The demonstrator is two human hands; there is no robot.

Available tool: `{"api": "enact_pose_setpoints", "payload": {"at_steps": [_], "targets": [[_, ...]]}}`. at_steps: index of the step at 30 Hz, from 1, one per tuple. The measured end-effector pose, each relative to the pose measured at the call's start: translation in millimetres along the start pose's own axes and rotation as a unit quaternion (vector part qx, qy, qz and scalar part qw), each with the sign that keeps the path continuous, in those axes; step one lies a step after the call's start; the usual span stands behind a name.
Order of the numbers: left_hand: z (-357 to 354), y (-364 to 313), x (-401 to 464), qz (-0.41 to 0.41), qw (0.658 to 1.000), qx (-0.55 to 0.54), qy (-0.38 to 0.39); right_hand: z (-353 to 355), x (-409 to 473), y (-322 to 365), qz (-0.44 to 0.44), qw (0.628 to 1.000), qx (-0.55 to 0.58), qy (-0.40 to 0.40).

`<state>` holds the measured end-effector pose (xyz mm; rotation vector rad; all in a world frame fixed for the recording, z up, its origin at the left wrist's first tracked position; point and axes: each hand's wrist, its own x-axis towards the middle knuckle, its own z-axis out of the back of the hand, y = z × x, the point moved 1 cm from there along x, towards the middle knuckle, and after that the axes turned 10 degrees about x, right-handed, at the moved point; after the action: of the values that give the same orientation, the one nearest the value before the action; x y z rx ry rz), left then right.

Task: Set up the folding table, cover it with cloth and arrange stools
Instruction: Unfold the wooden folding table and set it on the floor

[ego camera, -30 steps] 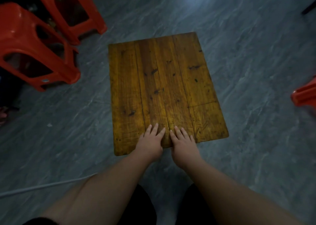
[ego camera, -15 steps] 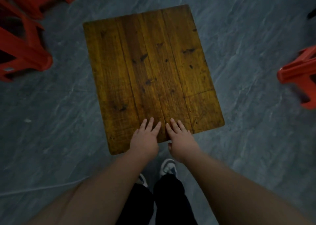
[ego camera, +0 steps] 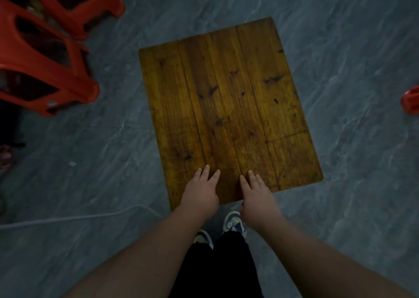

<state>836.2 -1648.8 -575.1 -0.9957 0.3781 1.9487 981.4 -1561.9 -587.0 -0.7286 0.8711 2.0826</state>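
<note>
While the grey floor [ego camera: 340,48] takes up most of what I see, the wooden table [ego camera: 226,107] stands dead centre, long axis running straight away from me, near short edge just ahead of my shoes [ego camera: 234,221]. No cloth on it yet (none anywhere in view). Two red stools [ego camera: 45,55] lie tipped on their sides to the far left, well apart from the table; a third red one [ego camera: 411,100] only peeks in at the right edge. Open floor all round the tabletop, esp. far end and right side. A pale cord [ego camera: 68,218] trails on the floor at my left, near my feet; I'd judge it a trip risk.

Left hand [ego camera: 200,193] and right hand [ego camera: 257,194] both sit at the near edge, fingers straight & flat on the wood, holding nothing, equally close, w/ a small gap between.
</note>
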Motion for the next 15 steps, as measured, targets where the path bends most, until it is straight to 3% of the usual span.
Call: {"api": "enact_pose_setpoints", "payload": {"at_steps": [8, 15], "targets": [[29.3, 30.0, -12.2, -0.009, 1.000, -0.001, -0.014, 11.1, -10.3, 38.7, -0.006, 0.998, 0.049, -0.029], [46.2, 109.0, -6.6, -0.049, 0.998, -0.004, -0.030, -3.0, 2.1, 102.0, -0.057, 0.995, 0.065, -0.041]]}}
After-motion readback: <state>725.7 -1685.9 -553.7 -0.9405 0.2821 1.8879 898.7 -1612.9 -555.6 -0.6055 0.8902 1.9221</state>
